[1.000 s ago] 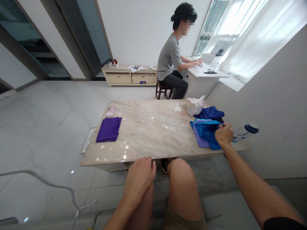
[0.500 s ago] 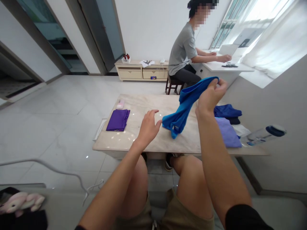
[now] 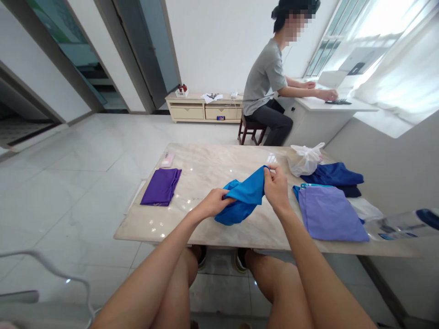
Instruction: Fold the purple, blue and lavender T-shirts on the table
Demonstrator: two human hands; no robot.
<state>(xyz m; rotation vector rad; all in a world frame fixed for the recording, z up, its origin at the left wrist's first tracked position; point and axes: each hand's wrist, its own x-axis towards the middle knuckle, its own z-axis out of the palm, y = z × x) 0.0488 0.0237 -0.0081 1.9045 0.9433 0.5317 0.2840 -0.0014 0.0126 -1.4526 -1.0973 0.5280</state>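
Your forearms stretch out over your knees, and both hands are on the bright blue cloth [image 3: 242,201], which sits bunched low over the marble table [image 3: 206,169] right in front of you. Your left hand [image 3: 213,204] has its fingers closed on the near, lower end. Your right hand [image 3: 276,187] pinches the raised far corner, wrist cocked up. The cloth's length runs between them, low left to high right. Beside your right hand lies a lilac cloth [image 3: 329,212]; far left, a folded purple cloth [image 3: 161,185].
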